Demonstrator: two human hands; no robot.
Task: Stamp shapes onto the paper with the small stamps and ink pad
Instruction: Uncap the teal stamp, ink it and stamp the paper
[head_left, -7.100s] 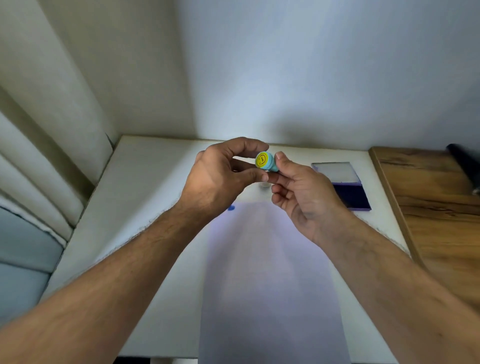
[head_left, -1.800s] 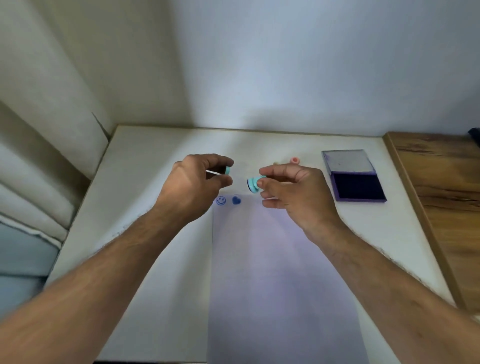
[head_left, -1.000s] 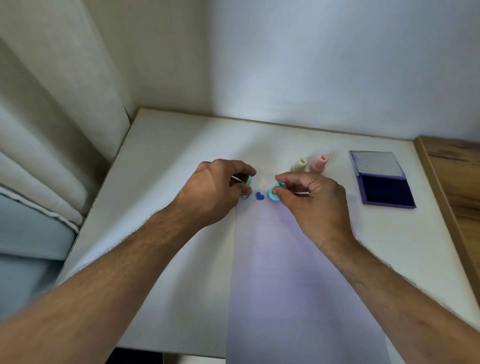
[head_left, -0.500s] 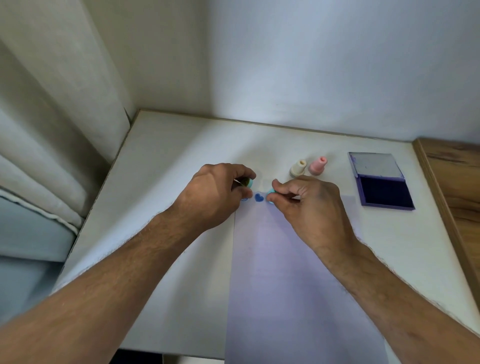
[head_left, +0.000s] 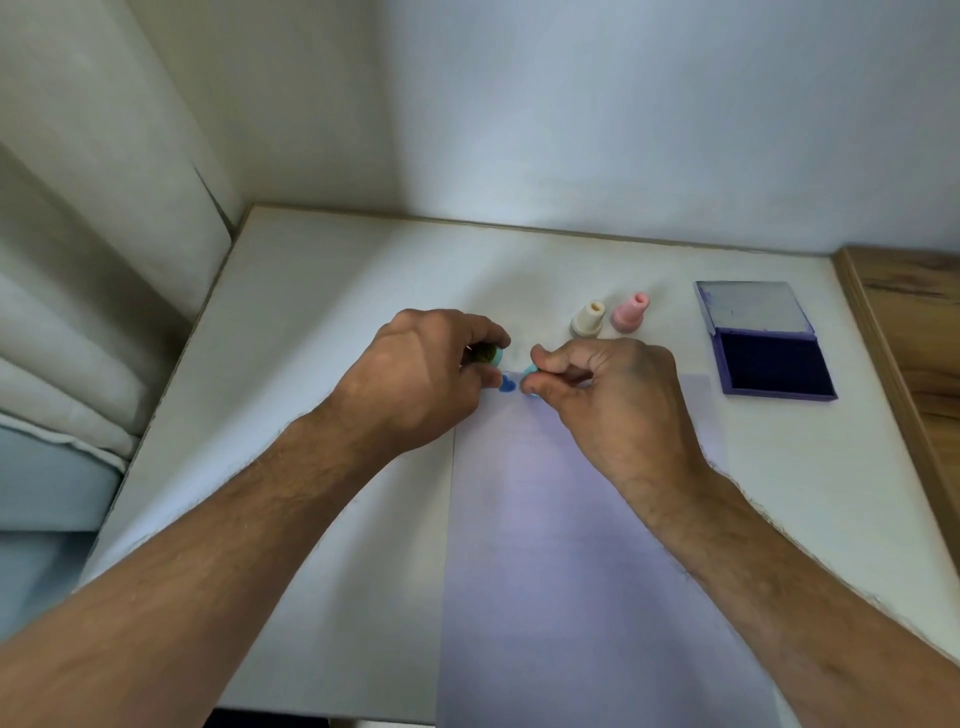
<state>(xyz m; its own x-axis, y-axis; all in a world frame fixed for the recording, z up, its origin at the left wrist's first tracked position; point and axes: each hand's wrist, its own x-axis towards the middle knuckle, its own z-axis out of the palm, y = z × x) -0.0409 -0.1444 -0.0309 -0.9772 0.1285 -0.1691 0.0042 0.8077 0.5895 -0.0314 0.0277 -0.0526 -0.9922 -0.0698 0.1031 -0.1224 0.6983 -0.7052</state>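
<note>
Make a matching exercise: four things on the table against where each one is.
Things:
1. pink stamp
2. cream stamp
3. ink pad
4. blue heart print

Places:
A. on the paper between the hands
B. open, far right on the white table
C. standing left of the pink one
D. standing nearest the ink pad

Pairs: 1-D, 2-C, 3-B, 4-A

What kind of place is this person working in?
Probably a room at home, at a small craft setup: a white table pushed into a wall corner, a curtain at the left, and an open ink pad beside small stamps and paper.
</note>
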